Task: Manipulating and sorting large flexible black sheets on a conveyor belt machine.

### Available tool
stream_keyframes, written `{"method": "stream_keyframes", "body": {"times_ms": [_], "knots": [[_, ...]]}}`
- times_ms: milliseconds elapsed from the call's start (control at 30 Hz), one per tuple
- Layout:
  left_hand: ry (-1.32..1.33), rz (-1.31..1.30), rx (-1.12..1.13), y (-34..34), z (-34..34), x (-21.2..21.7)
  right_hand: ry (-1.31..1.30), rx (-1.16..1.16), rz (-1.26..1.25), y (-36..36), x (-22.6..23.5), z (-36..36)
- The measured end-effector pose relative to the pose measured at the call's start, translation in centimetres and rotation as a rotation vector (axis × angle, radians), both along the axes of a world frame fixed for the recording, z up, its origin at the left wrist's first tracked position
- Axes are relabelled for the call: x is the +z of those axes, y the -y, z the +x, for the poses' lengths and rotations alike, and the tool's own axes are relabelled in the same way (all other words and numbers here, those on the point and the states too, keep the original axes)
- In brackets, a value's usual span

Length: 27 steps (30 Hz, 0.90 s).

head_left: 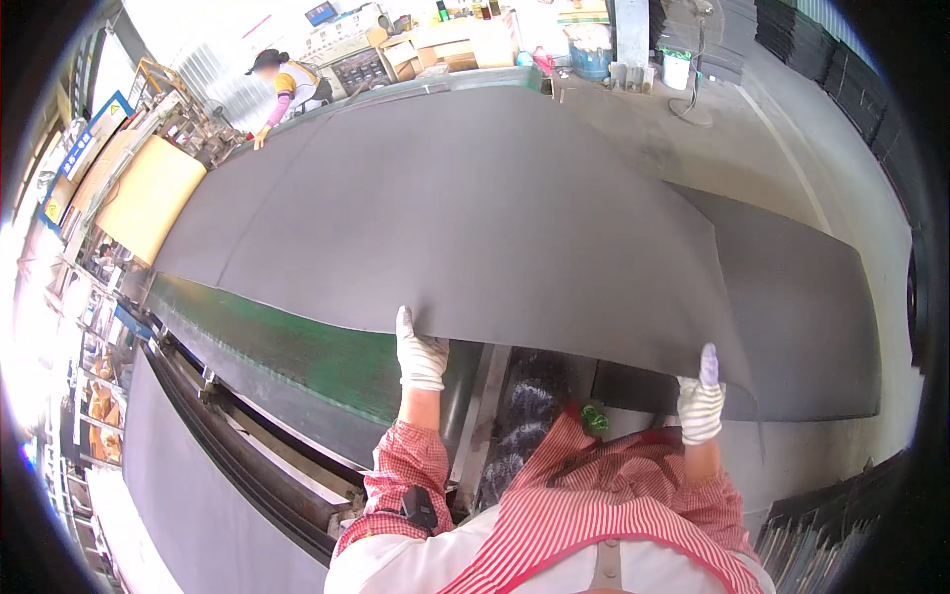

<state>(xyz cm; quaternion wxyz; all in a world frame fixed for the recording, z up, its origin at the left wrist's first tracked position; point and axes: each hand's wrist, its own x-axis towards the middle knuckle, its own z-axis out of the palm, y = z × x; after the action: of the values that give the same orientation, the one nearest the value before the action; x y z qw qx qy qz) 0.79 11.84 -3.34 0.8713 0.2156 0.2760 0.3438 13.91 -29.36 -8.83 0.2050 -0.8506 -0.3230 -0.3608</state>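
Observation:
A large dark grey sheet (pixel 465 208) stretches across a green conveyor belt (pixel 297 346) and bends down at its right end. My left hand (pixel 421 358), in a white knitted glove, grips the sheet's near edge, thumb on top and fingers hidden underneath. Farther right, my right hand (pixel 701 404) holds the same edge close to the sheet's right corner, its thumb cover looking pale purple. Between my two hands the edge is raised off the belt. A co-worker (pixel 289 87) at the far left touches the sheet's far edge with one hand.
Another dark sheet (pixel 802 307) lies low on the right, partly under the held one. A yellow-tan board (pixel 153 198) belongs to the machine at left. A grey panel (pixel 198 475) lies at lower left. Behind stand a pedestal fan (pixel 691 104), a blue bin (pixel 591 61) and stacked dark sheets (pixel 851 84).

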Motion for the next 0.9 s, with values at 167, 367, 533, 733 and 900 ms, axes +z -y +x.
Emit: {"method": "stream_keyframes", "body": {"times_ms": [167,367,533,733,900], "knots": [[-0.064,0.029,-0.409,8.6,0.5,1.6,0.038,0.112,-0.033,-8.2,3.2,0.3],[-0.073,-0.085,-0.286,7.1,2.6,-1.1,-1.883,0.95,1.326,-13.0,0.3,-1.0],[-0.397,0.35,-0.108,-0.7,-1.3,-8.0,-1.744,0.23,2.357,-4.1,-8.5,0.4],[-0.241,0.313,0.277,-2.0,-5.0,-7.1,-2.095,0.866,2.849,-6.9,-22.5,2.4],[-0.998,1.078,-0.326,5.9,-7.2,-12.4,-2.561,0.483,1.562,-11.7,-14.4,-1.5]]}}
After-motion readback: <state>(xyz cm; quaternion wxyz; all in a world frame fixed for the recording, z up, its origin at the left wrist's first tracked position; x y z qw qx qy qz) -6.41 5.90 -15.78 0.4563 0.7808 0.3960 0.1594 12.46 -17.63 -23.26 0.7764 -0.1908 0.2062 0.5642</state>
